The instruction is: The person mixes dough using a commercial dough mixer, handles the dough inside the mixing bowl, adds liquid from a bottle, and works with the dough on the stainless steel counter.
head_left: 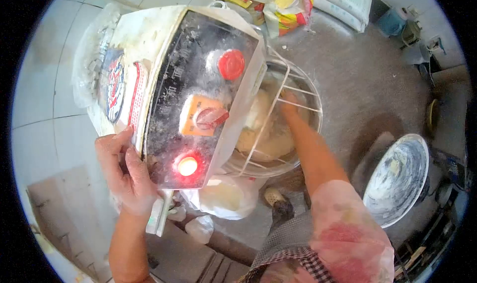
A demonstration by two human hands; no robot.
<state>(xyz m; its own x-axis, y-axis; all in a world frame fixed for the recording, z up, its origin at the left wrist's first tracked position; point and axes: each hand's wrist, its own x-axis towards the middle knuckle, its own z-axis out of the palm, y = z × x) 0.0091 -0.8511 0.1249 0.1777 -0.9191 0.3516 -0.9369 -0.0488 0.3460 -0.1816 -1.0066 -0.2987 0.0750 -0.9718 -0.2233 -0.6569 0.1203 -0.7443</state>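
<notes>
A dough mixer with a black, flour-dusted control panel (169, 104) stands in front of me. My left hand (124, 169) rests against the panel's lower left edge, fingers half bent and thumb apart from them. On the panel are a red push button (231, 64), a red rotary knob (212, 118) and a glowing lamp (187, 166). Through the wire guard (271, 115) my right hand (288, 103) reaches down into the round metal bowl (314, 119). Pale dough (271, 146) lies in the bowl beneath it. Guard bars and blur hide the fingers of that hand.
A flour-smeared basin (397, 181) stands at the right. White sacks (345, 2) and a colourful bag (285, 20) with a cup sit at the back. Below the mixer lies a white plastic bag (226, 198). A shoe (273, 197) shows on the floor.
</notes>
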